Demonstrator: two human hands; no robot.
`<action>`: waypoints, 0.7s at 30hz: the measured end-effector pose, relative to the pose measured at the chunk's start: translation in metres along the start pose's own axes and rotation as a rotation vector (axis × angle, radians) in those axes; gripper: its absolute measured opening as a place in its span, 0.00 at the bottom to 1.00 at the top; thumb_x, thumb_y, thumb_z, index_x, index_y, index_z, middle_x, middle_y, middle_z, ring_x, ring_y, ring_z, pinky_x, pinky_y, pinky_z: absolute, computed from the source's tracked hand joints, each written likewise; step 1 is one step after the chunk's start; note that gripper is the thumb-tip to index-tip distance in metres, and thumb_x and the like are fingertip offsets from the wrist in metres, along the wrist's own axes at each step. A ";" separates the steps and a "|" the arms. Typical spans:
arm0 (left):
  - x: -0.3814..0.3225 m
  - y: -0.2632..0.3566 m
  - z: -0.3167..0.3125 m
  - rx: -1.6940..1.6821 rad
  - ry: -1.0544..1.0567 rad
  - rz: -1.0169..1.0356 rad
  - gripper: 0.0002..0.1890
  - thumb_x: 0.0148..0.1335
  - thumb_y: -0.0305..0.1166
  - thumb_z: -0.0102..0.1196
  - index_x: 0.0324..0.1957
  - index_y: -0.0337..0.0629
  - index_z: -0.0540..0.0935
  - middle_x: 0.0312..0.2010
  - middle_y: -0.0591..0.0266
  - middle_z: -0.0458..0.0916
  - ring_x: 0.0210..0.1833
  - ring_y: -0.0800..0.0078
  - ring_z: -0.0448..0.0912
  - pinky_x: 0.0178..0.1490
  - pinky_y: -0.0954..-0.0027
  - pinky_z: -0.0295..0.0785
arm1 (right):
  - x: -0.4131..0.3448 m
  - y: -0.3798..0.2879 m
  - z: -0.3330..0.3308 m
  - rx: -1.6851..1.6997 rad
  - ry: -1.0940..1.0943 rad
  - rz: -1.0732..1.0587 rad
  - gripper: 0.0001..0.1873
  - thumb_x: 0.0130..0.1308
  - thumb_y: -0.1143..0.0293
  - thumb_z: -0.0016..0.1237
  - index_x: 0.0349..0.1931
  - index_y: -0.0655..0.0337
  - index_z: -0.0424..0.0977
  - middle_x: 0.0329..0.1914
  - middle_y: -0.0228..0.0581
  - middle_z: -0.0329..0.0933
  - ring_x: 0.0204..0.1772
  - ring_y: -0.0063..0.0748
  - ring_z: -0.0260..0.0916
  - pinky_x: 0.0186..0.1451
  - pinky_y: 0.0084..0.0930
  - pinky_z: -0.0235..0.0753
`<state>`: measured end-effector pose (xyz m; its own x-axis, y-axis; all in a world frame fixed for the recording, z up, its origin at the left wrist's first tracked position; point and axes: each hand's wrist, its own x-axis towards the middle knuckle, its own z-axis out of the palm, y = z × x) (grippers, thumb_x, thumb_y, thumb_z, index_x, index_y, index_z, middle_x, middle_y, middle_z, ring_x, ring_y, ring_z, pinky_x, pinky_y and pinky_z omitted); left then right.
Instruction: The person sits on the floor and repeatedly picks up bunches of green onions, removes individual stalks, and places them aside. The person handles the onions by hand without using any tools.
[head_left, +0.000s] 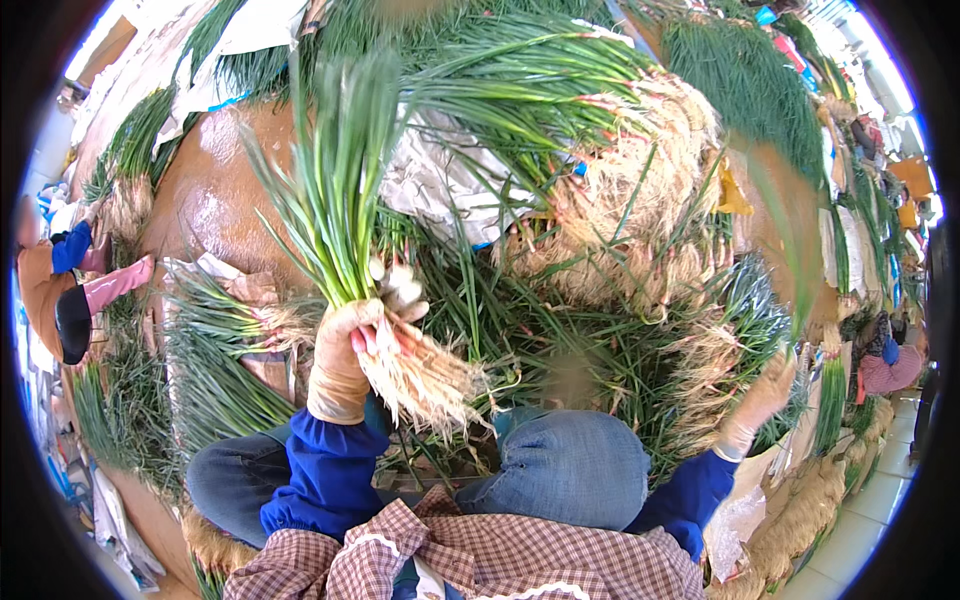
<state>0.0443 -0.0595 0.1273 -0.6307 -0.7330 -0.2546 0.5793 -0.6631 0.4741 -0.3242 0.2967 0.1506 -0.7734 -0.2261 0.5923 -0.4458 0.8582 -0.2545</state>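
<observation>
My left hand (349, 352), in a pale glove, grips a bunch of green onions (341, 225) upright in front of my knees. Their long green leaves point away from me, and the pinkish stems and stringy roots (424, 375) hang out to the right of the fist. Out to the right is my gloved right hand (765, 390), blurred by motion. A streak of green leaves (799, 255) meets its fingertips and seems to be held there. Below this hand lies a heap of green onions (705, 360) with roots turned left.
A large pile of rooted green onions (637, 150) lies ahead on white sheeting (450, 172). Loose leaves (555, 322) litter the ground before me. More onions (225, 360) lie at left on cardboard. A person (56, 277) sits far left; another (889, 360) is far right.
</observation>
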 end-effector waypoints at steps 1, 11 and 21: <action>0.008 0.005 -0.002 0.154 -0.005 -0.003 0.22 0.54 0.25 0.54 0.53 0.36 0.71 0.37 0.49 0.79 0.42 0.52 0.82 0.40 0.50 0.82 | 0.012 0.030 -0.011 -0.072 0.071 0.092 0.16 0.73 0.62 0.38 0.49 0.62 0.75 0.44 0.52 0.78 0.42 0.46 0.76 0.46 0.34 0.75; 0.123 -0.107 -0.077 0.119 0.287 -0.441 0.12 0.53 0.18 0.54 0.41 0.33 0.77 0.30 0.56 0.82 0.31 0.64 0.82 0.36 0.64 0.81 | 0.052 -0.109 0.134 0.480 -0.335 -0.403 0.16 0.67 0.60 0.48 0.51 0.55 0.76 0.52 0.41 0.77 0.56 0.38 0.72 0.62 0.27 0.69; 0.112 -0.123 -0.053 0.147 0.076 -0.324 0.15 0.63 0.28 0.54 0.50 0.30 0.78 0.32 0.56 0.83 0.30 0.70 0.80 0.34 0.71 0.77 | -0.060 -0.252 0.148 0.894 -0.925 -0.768 0.10 0.65 0.63 0.51 0.35 0.61 0.77 0.34 0.44 0.80 0.36 0.37 0.79 0.39 0.29 0.79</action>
<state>-0.0700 -0.0680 -0.0041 -0.7257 -0.5015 -0.4709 0.2722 -0.8380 0.4729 -0.2324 0.0262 0.0661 -0.0811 -0.9762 0.2013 -0.7217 -0.0817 -0.6874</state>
